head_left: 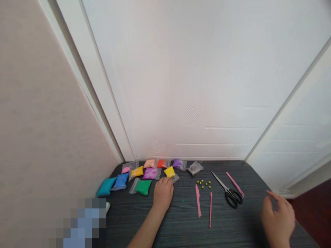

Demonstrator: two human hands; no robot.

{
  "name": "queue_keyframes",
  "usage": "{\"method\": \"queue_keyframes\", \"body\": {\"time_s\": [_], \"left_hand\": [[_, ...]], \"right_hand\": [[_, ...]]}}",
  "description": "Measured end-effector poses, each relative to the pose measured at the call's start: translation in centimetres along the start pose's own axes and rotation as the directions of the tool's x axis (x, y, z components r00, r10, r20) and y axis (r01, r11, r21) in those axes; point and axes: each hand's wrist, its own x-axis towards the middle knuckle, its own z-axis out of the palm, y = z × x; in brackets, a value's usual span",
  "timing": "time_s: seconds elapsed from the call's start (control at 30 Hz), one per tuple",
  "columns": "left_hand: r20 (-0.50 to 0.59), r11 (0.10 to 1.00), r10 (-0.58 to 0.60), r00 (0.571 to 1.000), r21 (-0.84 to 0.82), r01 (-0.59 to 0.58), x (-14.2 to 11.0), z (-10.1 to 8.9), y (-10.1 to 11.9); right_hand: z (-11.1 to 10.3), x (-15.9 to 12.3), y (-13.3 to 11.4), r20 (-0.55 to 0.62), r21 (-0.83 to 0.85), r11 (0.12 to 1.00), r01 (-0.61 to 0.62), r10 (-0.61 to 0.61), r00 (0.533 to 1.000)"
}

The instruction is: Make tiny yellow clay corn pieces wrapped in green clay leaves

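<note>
My left hand [163, 194] lies palm down on the dark table, its fingers together and partly foreshortened. The fingertips are beside a yellow clay packet [170, 172], and I see nothing held in them. A green clay packet [143, 187] is just left of this hand. Over the table's right side is my right hand [278, 217], thumb and forefinger apart, holding nothing that I can see. Nearest to it are black-handled scissors [229, 193] and a pink modelling tool [235, 185]. Several small yellow-and-dark pieces [202, 183] sit between the hands, above a pink knife [198, 201] and a thin pink tool [210, 210].
More clay packets line the back left, among them a teal packet [106, 186], a blue packet [120, 181] and a purple packet [179, 164]. A grey packet [195, 168] lies near the white panel [165, 86] behind the table. A green speck [183, 200] is mid-table.
</note>
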Motion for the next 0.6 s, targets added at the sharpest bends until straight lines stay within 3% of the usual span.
{"method": "queue_keyframes", "body": {"time_s": [0.07, 0.17, 0.3, 0.47, 0.6], "left_hand": [[0.007, 1.0, -0.021, 1.0, 0.006, 0.021, 0.1, -0.1, 0.1], [0.012, 0.995, -0.099, 0.995, -0.025, 0.099, 0.3, -0.3, 0.3], [0.003, 0.951, -0.174, 0.985, -0.259, 0.169, 0.5, -0.2, 0.4], [-0.009, 0.855, -0.251, 0.968, -0.471, 0.217, 0.4, -0.3, -0.5], [0.019, 0.668, -0.433, 0.901, -0.665, 0.335, -0.3, -1.7, -1.9]], "right_hand": [[0.7, -1.0, -3.6, -0.013, 0.121, 0.991, 0.047, -0.045, 0.999], [2.1, -1.8, -7.9, 0.076, 0.352, 0.928, 0.12, -0.156, 0.985], [3.8, -2.7, -11.4, 0.149, 0.526, 0.838, 0.146, -0.259, 0.954], [4.3, -5.0, -13.9, 0.253, 0.622, 0.783, -0.017, -0.181, 0.95], [3.9, -6.6, -15.9, 0.401, 0.691, 0.707, -0.153, -0.199, 0.894]]}}
